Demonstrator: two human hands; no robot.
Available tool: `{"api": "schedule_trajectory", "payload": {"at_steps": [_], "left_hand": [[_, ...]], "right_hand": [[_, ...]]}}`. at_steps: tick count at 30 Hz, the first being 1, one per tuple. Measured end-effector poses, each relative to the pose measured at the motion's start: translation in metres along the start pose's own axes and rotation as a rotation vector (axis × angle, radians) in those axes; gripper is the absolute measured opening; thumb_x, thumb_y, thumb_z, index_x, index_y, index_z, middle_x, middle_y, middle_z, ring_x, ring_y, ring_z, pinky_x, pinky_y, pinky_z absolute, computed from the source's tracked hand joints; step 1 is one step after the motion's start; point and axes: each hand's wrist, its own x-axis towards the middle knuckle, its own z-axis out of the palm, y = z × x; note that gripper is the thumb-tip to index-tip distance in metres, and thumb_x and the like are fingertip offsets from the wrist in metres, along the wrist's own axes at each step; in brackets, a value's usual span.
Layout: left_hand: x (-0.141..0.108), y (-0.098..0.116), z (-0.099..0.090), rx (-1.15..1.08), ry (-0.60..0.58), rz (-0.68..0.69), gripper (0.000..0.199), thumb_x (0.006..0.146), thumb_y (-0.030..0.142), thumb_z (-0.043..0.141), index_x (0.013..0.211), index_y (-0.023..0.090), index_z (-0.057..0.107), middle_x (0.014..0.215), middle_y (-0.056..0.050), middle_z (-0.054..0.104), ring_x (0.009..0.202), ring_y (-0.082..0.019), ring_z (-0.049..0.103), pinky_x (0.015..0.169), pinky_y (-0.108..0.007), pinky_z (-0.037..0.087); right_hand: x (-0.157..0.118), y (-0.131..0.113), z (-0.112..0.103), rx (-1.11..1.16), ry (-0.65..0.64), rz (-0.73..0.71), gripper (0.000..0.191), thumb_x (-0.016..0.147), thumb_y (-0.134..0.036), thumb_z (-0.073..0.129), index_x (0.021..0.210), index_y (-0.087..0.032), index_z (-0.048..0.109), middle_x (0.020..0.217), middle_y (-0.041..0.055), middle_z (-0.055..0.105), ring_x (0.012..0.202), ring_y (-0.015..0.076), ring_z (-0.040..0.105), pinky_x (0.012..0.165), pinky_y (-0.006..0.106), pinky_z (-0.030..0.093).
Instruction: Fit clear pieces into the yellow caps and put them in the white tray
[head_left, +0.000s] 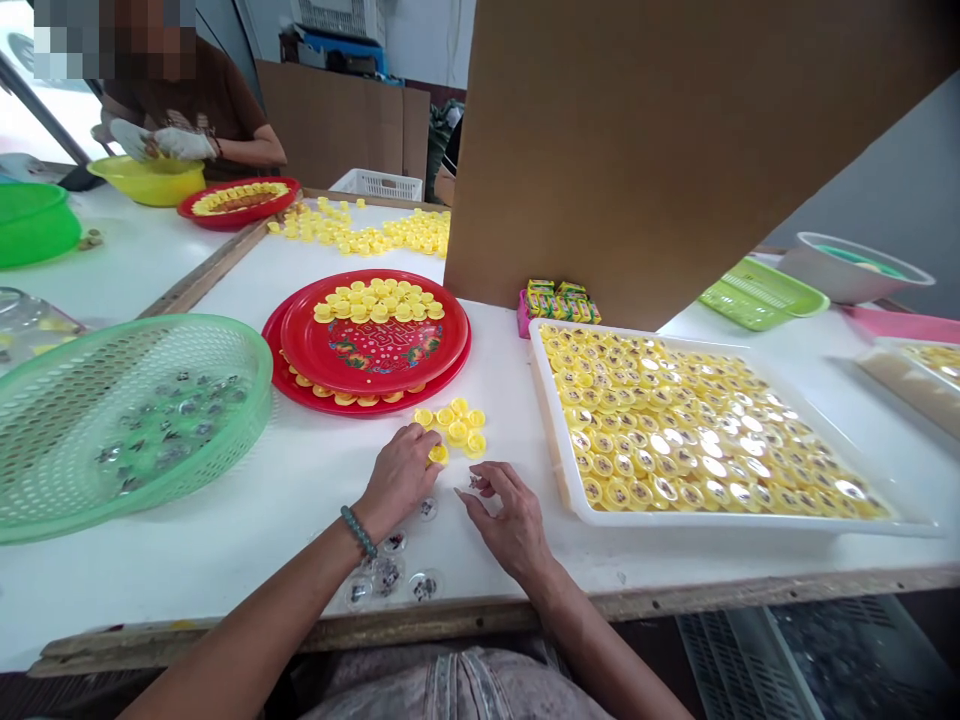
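My left hand (405,470), with a beaded bracelet at the wrist, is closed on a yellow cup (438,455) beside several loose yellow cups (458,432). To its right, my right hand (510,515) holds a small clear disc (474,482) with a dark print between thumb and fingers. Several clear discs with dark prints (387,575) lie on the white table below my left hand. Stacked red trays (375,375) beyond my hands carry rows of yellow cups (379,300). A white tray (559,440) at the right is filled with yellow cups bearing dark prints.
At the left is a green basket (259,375) with clear discs inside. Small packets (562,302) stand by a large brown board (615,150). Yellow cups (375,235) lie scattered farther back. A person in white gloves (184,143) works behind a yellow bowl (154,182).
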Motion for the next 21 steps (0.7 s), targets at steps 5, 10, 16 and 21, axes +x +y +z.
{"api": "schedule_trajectory", "payload": {"at_steps": [5, 10, 16, 21], "left_hand": [[-0.016, -0.004, 0.006, -0.241, 0.018, -0.041, 0.026, 0.072, 0.018, 0.058, 0.099, 0.021, 0.058, 0.1, -0.005, 0.058, 0.085, -0.018, 0.056, 0.077, -0.029, 0.045], [-0.017, -0.013, 0.012, -0.455, 0.006, -0.105, 0.028, 0.071, 0.019, 0.058, 0.099, 0.022, 0.058, 0.093, -0.001, 0.063, 0.071, -0.014, 0.057, 0.067, -0.026, 0.045], [-0.013, -0.019, 0.017, -0.658, -0.005, -0.162, 0.02, 0.07, 0.016, 0.056, 0.089, 0.021, 0.061, 0.079, 0.0, 0.065, 0.068, -0.014, 0.06, 0.064, -0.024, 0.046], [-0.013, -0.021, 0.02, -0.769, 0.023, -0.23, 0.025, 0.063, 0.013, 0.061, 0.087, 0.02, 0.057, 0.078, -0.001, 0.065, 0.07, -0.015, 0.061, 0.065, -0.025, 0.047]], "right_hand": [[0.014, 0.0, -0.009, -0.022, -0.147, -0.048, 0.026, 0.077, -0.018, 0.063, 0.103, -0.021, 0.058, 0.094, 0.0036, 0.06, 0.073, 0.0128, 0.058, 0.066, 0.024, 0.049], [0.04, -0.005, -0.01, -0.158, -0.312, -0.134, 0.029, 0.076, -0.017, 0.063, 0.104, -0.02, 0.06, 0.095, 0.0049, 0.062, 0.076, 0.0141, 0.059, 0.064, 0.023, 0.046], [0.057, -0.012, 0.003, -0.287, -0.403, -0.152, 0.023, 0.076, -0.012, 0.063, 0.098, -0.018, 0.065, 0.087, 0.0049, 0.063, 0.074, 0.0146, 0.059, 0.067, 0.024, 0.045], [0.055, -0.014, 0.007, -0.316, -0.394, -0.127, 0.018, 0.075, -0.011, 0.063, 0.092, -0.018, 0.067, 0.086, 0.0049, 0.064, 0.076, 0.0149, 0.06, 0.067, 0.023, 0.044]]}}
